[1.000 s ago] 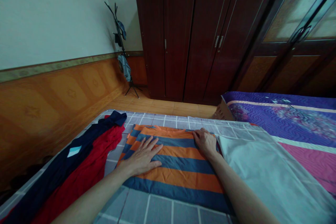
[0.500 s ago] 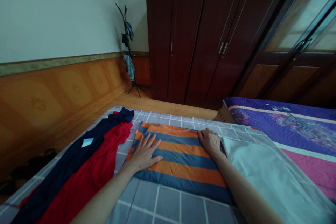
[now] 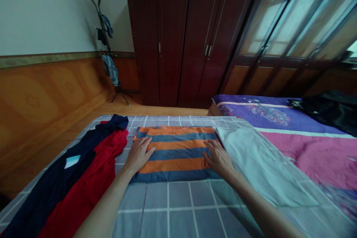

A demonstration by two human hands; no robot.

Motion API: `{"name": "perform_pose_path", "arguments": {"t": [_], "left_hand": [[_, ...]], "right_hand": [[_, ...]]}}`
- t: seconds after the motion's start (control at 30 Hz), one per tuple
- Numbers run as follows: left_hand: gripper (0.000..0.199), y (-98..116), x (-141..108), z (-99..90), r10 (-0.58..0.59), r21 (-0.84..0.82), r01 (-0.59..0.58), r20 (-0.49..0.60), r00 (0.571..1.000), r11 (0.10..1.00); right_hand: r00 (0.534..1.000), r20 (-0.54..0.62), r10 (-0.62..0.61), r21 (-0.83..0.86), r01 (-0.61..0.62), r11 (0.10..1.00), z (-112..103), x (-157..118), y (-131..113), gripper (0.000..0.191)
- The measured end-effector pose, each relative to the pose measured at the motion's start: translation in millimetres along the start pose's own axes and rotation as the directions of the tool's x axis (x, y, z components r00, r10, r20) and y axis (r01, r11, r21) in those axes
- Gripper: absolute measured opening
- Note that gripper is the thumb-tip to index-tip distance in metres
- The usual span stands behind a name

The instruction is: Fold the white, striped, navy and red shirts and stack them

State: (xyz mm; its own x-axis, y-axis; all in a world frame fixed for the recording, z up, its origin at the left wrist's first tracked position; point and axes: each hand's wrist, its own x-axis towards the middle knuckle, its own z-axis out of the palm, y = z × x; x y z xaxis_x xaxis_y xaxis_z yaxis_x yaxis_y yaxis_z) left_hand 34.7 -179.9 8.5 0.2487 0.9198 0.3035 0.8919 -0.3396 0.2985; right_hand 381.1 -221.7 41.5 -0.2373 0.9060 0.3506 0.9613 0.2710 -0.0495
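Note:
An orange and blue-grey striped garment (image 3: 175, 155), folded into a rectangle, lies flat on the grey checked sheet (image 3: 178, 208). On its left edge rests my left hand (image 3: 140, 154), palm down with fingers spread. My right hand (image 3: 219, 157) lies over the right edge, its fingers apart on the stripes. Dark blue clothing (image 3: 75, 160) and red clothing (image 3: 86, 182) stretch along the left side. To the right of the striped garment is a pale mint cloth (image 3: 259, 163), spread out.
Beyond the sheet stand a dark red wardrobe (image 3: 173, 37) and a coat rack (image 3: 107, 41) with clothes on it. At the right is a bed with a purple and pink cover (image 3: 315, 148), a black garment (image 3: 331, 108) lying on it.
The view has turned to the right. My left hand has moved to the garment's left edge, and my right hand has come down from its upper right corner. The garment's lower edge looks straighter.

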Motion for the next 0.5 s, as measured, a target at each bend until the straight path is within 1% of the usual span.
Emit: {"name": "perform_pose_path", "arguments": {"t": [0.07, 0.13, 0.2, 0.27, 0.33, 0.4, 0.43, 0.5], "left_hand": [[0.050, -9, 0, 4.5, 0.002, 0.032, -0.003, 0.046, 0.999, 0.999], [0.052, -14, 0, 9.9, 0.004, 0.055, -0.008, 0.072, 0.997, 0.998], [0.052, -15, 0, 13.3, 0.006, 0.062, -0.011, 0.077, 0.997, 0.998], [0.052, -15, 1, 11.9, 0.007, 0.055, -0.012, 0.079, 0.997, 0.998], [0.053, -17, 3, 3.7, 0.003, 0.026, -0.005, 0.078, 0.997, 1.000], [0.053, -20, 5, -10.8, -0.023, -0.038, 0.026, 0.076, 0.997, 0.999], [0.053, -23, 5, -19.7, -0.050, -0.078, 0.057, 0.087, 0.995, 0.995], [0.053, -28, 2, -37.9, -0.125, -0.152, 0.146, 0.140, 0.982, 0.978]], "right_hand": [[0.999, 0.025, 0.036, 0.020, -0.037, 0.999, 6, -25, 18, 0.035], [0.998, 0.017, 0.055, 0.037, -0.055, 0.998, 9, -45, 29, 0.036], [0.996, 0.003, 0.090, 0.055, -0.090, 0.994, 9, -56, 30, 0.037], [0.986, 0.016, 0.167, 0.062, -0.168, 0.984, 6, -58, 28, 0.036], [0.970, 0.039, 0.240, 0.056, -0.242, 0.969, 1, -54, 26, 0.035], [0.957, 0.049, 0.287, 0.046, -0.290, 0.956, -4, -51, 26, 0.035], [0.953, 0.052, 0.297, 0.044, -0.300, 0.953, -6, -50, 28, 0.035], [0.943, 0.079, 0.322, 0.034, -0.326, 0.945, -9, -51, 31, 0.033]]}}
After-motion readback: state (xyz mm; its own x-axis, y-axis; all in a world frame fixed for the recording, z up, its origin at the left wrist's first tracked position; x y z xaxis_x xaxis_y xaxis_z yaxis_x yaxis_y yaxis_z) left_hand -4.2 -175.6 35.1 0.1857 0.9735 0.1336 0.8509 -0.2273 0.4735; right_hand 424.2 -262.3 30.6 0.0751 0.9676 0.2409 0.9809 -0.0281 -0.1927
